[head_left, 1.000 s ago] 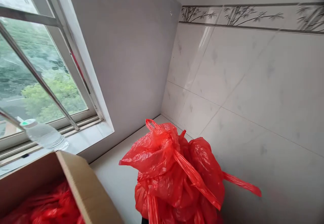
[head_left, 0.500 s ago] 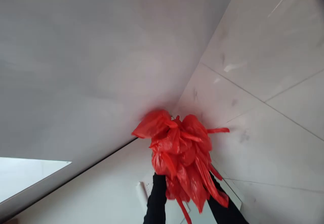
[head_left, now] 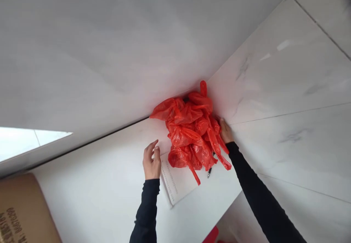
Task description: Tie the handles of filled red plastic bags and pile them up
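A heap of red plastic bags [head_left: 189, 126], several of them knotted, sits in the corner where the two walls meet the white tabletop [head_left: 109, 184]. My left hand [head_left: 152, 162] is held to the left of the heap, apart from it, fingers loosely curved and nothing in them. At the heap's right side, my right hand [head_left: 226, 131] lies between the bags and the tiled wall; its visible fingers are stretched out and the rest are hidden by the bags. Under the front of the heap lies a sheet or pad of printed paper [head_left: 178, 182], with a dark pen [head_left: 209, 172] beside it.
A brown cardboard box [head_left: 27, 210] stands at the lower left of the tabletop. The grey wall panel [head_left: 123, 52] rises behind, and the marble-patterned tiled wall [head_left: 287, 126] bounds the right. Something red [head_left: 211, 235] shows below the table's front edge.
The heap of red bags has come down onto the tabletop in the corner. My left hand has come away to the left, and my right hand now shows at the heap's right side.
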A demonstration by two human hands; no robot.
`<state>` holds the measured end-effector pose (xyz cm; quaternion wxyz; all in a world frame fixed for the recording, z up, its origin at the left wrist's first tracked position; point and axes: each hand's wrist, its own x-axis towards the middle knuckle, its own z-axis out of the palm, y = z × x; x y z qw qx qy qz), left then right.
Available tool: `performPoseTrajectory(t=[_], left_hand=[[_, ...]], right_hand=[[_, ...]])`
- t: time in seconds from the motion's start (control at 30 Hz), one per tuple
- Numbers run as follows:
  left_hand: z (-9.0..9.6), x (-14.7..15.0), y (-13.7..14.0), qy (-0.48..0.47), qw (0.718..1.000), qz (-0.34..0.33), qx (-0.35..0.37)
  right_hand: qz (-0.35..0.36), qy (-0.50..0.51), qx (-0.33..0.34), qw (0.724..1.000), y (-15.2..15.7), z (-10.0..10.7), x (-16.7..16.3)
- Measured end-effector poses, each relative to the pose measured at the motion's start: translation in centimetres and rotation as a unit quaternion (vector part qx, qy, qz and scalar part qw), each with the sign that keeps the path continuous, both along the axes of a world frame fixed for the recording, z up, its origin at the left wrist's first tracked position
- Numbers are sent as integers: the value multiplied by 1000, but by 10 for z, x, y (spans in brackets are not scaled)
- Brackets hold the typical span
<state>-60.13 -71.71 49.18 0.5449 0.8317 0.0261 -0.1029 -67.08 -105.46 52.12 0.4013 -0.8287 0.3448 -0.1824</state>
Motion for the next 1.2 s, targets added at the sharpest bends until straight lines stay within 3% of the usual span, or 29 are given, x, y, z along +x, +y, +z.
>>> performPoseTrajectory(t=[0.1, 0.2, 0.3, 0.37, 0.57, 0.73, 0.87, 1.0, 1.1, 1.2], left_hand=[[-8, -51, 20, -60, 996, 21, 61], [-24, -91, 26, -104, 989, -26, 106], [-39, -111, 35, -128, 979, -80, 139], [-46, -117, 45, -146, 971, -110, 152], [-58, -132, 78, -198, 954, -121, 191], [-72, -143, 79, -264, 927, -97, 249], [-66, -144, 52, -256, 916, -37, 306], [-37, -151, 2, -233, 900, -48, 365], [-22, -179, -23, -226, 878, -38, 420], [-24, -227, -20, -191, 865, -6, 464]], right_hand=[[-30, 19, -40, 999, 26, -12, -63], [-61, 48, -90, 993, 61, -42, -138], [-29, 77, -141, 987, 85, -79, -192], [0, 91, -176, 980, 88, -97, -211], [42, 105, -244, 963, 67, -118, -225], [66, 80, -246, 964, 53, -128, -235], [113, 21, -214, 970, 41, -137, -238], [148, -75, -147, 975, 33, -138, -240], [155, -150, -86, 973, 32, -133, -246], [149, -198, -37, 968, 32, -131, -252]])
